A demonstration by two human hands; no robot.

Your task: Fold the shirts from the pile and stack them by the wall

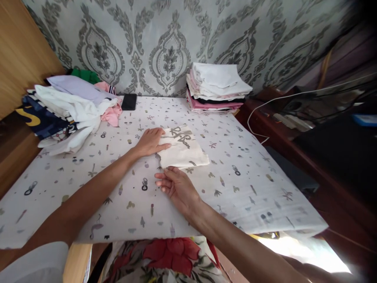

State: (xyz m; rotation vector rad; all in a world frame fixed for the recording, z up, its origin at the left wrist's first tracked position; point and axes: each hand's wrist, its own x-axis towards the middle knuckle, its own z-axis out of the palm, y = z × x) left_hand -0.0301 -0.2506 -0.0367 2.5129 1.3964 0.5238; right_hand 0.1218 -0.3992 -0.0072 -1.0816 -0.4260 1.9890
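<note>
A folded cream cloth with dark lettering [184,148] lies flat near the middle of the patterned table cover [114,208]. At its left edge rests my left hand [150,142], palm down, thumb apart from the fingers, fingertips on the fabric. My right hand [178,188] is just below the cloth's lower left corner, palm turned up and fingers loosely curled but apart. The tips of its thumb and index finger are beside the cloth's lower edge, and nothing shows between them.
A loose heap of clothes [79,106] sits at the back left, beside a black phone [129,101]. At the back right stands a stack of folded clothes [216,88]. A white cable [282,97] hangs over dark furniture [332,165] on the right.
</note>
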